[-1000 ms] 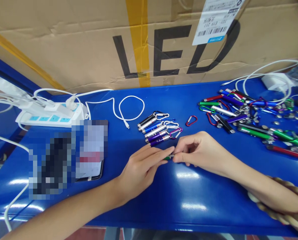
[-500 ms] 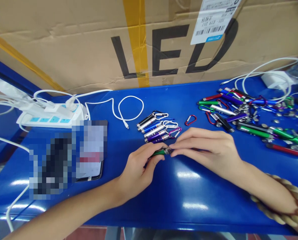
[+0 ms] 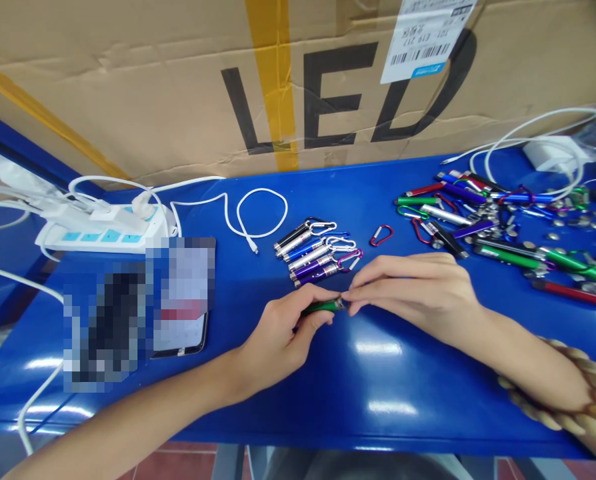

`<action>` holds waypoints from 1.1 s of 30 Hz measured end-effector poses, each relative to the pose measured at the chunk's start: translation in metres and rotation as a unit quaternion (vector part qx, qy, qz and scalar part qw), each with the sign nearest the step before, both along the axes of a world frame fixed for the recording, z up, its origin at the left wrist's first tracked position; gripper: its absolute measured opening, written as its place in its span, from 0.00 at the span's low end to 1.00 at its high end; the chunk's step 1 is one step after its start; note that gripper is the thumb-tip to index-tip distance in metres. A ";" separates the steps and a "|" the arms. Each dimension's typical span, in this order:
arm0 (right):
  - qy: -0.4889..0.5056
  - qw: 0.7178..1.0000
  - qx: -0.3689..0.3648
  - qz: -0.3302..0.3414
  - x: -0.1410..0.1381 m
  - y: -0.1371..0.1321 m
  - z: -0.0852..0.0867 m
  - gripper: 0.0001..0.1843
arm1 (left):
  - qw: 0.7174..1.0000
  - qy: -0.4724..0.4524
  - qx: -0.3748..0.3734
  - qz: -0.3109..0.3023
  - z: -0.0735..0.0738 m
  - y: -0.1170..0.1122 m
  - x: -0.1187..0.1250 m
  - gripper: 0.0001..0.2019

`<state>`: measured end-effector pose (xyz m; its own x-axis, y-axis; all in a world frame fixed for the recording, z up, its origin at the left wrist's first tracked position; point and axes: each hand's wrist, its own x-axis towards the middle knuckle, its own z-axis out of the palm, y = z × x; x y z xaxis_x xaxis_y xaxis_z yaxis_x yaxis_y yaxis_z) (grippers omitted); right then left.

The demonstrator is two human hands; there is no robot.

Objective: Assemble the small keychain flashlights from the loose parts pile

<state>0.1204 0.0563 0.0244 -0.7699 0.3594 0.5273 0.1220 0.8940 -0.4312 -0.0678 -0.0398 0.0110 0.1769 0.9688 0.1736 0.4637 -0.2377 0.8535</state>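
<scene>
My left hand (image 3: 285, 337) is closed around a green mini flashlight (image 3: 324, 307), with the metallic end pointing right between thumb and forefinger. At that end, the fingertips of my right hand (image 3: 418, 290) are pinched together; whatever they grip is too small and covered to make out. Just beyond my hands lies a row of mini flashlights (image 3: 311, 252) in black, silver, blue and purple, with carabiner clips attached. A loose red carabiner (image 3: 381, 235) rests to the right of that row.
Several coloured flashlights (image 3: 513, 252), clips and small round metal pieces are heaped at the right. A power strip (image 3: 103, 237), white cables and a phone (image 3: 188, 337) occupy the left, beside a blurred-out dark object. A large cardboard box (image 3: 178, 87) stands along the back of the blue table (image 3: 323, 407).
Both hands stay nearly in place, with the fingertips shifting slightly at the flashlight's end. The view has tilted a little.
</scene>
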 end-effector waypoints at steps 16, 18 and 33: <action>-0.041 0.969 -0.241 -0.026 -0.012 -0.005 0.002 0.15 | 0.994 0.006 0.105 0.002 -0.009 -0.003 0.000 0.05; -0.051 0.965 -0.252 -0.044 -0.012 -0.007 0.002 0.14 | 0.993 0.013 0.115 0.007 -0.010 -0.002 0.000 0.05; -0.057 0.890 -0.439 -0.111 -0.021 -0.011 0.002 0.15 | 0.982 0.042 0.180 0.028 -0.007 0.001 0.002 0.09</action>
<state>0.0996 0.0451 0.0262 -0.6590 0.7442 -0.1088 0.3421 0.1677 -0.9246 -0.0659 -0.0392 0.0042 0.1530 0.8560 0.4938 0.5503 -0.4888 0.6769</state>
